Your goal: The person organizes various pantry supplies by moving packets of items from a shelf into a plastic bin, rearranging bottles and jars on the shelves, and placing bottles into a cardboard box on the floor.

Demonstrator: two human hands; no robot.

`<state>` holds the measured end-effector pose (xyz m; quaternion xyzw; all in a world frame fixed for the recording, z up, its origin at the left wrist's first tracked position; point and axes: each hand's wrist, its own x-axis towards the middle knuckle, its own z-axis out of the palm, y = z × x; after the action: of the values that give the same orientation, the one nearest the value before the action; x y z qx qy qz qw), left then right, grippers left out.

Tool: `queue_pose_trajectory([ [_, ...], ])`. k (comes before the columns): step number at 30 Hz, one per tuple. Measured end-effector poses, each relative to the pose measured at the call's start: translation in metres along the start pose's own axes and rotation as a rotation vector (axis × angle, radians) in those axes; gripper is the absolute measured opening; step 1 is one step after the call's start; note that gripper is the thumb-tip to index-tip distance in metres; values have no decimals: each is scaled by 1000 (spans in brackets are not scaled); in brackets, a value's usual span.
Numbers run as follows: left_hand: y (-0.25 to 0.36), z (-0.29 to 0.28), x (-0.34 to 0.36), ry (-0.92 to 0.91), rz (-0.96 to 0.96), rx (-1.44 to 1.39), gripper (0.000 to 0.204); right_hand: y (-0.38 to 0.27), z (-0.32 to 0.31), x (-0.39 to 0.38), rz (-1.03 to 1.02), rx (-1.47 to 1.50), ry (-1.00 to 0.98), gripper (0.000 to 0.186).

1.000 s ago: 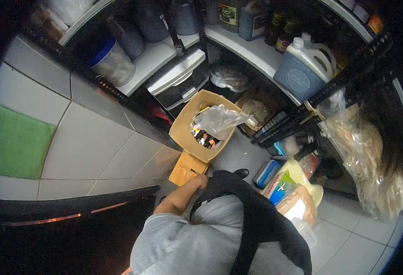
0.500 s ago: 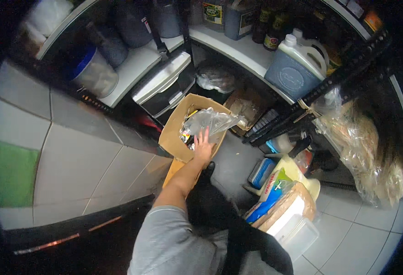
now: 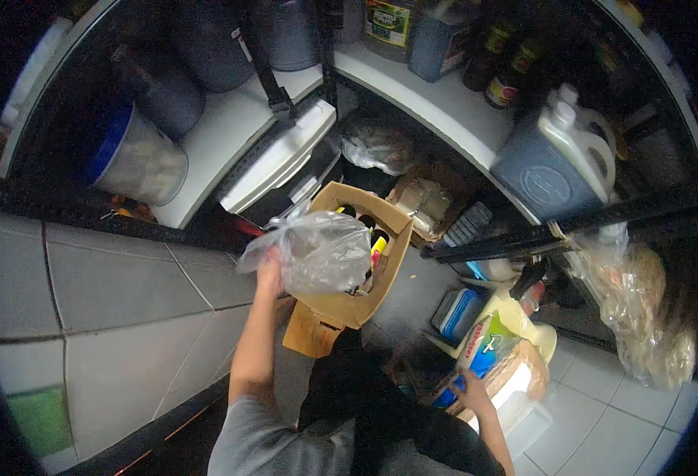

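Note:
My left hand [image 3: 270, 274] is closed on a crumpled clear plastic bag [image 3: 329, 252], lifted over the left side of an open cardboard box [image 3: 349, 311]. The bag hides part of the box's inside. Dark-topped containers with yellow labels [image 3: 378, 247] show past the bag's right edge. Lower right, my right hand [image 3: 473, 393] has its fingers apart and holds nothing. It hovers by a blue, white and green printed package [image 3: 476, 361], nearest its blue end; whether it touches is unclear.
Shelves above bear a large jug [image 3: 551, 170], a blue-lidded tub [image 3: 138, 159] and bottles [image 3: 515, 75]. A metal shelf post [image 3: 507, 242] juts out at right, near hanging plastic bags [image 3: 634, 293]. A tiled wall [image 3: 134, 301] borders the left. A clear container [image 3: 527, 424] lies low right.
My left hand has moved left, drawing the plastic bag up and left and exposing more of the box's contents. My right hand has come into view at the lower right.

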<state>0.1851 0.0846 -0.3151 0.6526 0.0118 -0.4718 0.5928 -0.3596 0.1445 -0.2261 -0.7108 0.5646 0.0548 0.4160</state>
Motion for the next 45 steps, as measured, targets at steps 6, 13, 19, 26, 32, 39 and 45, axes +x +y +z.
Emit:
queue_pose_trajectory([
  [6,-180,-21,-95,-859,361,1072,38,-176,36,114,-176,1003,-336,79],
  [13,-105,36,-122,-1564,-329,702,46,-107,51,144,45,444,-291,27],
  [19,-70,54,-101,-944,450,734,76,-111,40,181,152,688,159,25],
  [26,-80,43,-41,-737,588,744,51,-219,67,234,321,1317,-269,28],
  [32,-66,-33,-10,-102,610,1396,47,-155,167,315,-432,-187,-192,38],
  [39,-96,-30,4,-160,805,1397,52,-85,267,405,-1133,-1640,554,23],
  [45,-95,-78,-5,-52,798,1451,49,-151,267,400,-1226,-785,-140,20],
])
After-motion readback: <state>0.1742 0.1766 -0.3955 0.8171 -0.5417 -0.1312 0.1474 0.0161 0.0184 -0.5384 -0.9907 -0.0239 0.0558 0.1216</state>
